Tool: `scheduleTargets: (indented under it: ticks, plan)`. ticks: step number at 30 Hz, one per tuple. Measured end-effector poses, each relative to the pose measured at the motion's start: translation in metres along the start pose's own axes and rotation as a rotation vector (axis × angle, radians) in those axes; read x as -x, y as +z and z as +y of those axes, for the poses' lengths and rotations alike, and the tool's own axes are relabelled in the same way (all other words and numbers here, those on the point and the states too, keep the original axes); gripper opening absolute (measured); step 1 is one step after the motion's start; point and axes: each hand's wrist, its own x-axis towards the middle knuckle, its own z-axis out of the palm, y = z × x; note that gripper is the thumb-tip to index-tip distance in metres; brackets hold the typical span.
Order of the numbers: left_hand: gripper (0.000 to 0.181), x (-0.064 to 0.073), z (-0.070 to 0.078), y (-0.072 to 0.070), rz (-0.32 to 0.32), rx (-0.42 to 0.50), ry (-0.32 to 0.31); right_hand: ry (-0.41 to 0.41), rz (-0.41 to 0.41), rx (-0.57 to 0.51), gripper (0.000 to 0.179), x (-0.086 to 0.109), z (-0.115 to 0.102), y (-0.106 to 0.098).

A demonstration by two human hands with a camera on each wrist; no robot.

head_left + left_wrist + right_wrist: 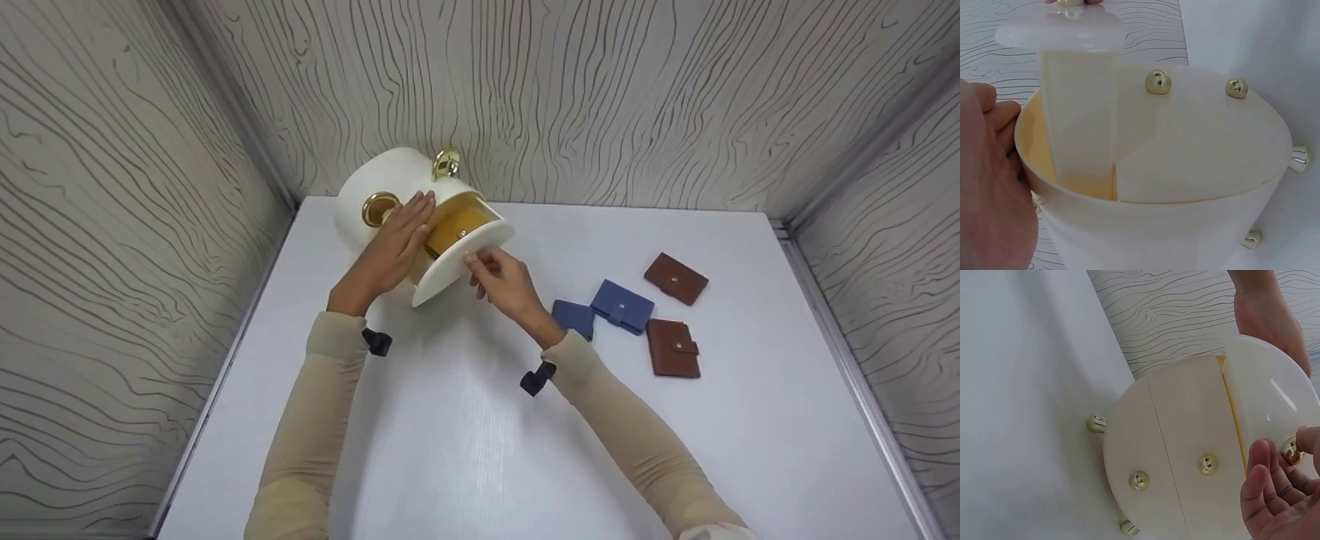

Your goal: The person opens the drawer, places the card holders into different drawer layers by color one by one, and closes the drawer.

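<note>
A white rounded drawer box (367, 176) with gold trim stands tilted toward the back left of the table. Its top drawer (454, 264) is pulled out, and inside sits a mustard-yellow wallet (454, 229) with a snap button. My right hand (506, 285) pinches that drawer's gold knob (1292, 451) between thumb and fingers. My left hand (394, 247) rests with extended fingers against the box's side, close to its rim. Two other drawers, each with a gold knob, are closed beneath, as the right wrist view shows.
On the table (480, 435) to the right lie two blue wallets, one flat (622, 306) and one partly behind my right wrist (574, 319). Beside them are a brown wallet (676, 279) and another brown wallet (673, 348). Wood-grain patterned walls (525, 105) enclose the table.
</note>
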Motion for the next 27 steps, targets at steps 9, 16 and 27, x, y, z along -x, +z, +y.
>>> scheduleTargets:
  ticks: [9,16,27]
  plan:
    - [0.056,-0.001,-0.001,0.002,-0.003,0.009,-0.007,-0.004,0.009,-0.002,0.034,-0.010,-0.001,0.006]
    - [0.056,-0.001,-0.001,0.001,0.008,0.013,-0.008,0.001,0.002,-0.007,0.034,-0.016,-0.003,0.009]
    - [0.056,0.000,0.000,0.001,-0.001,0.009,0.001,0.010,-0.009,-0.009,0.036,-0.025,-0.005,0.014]
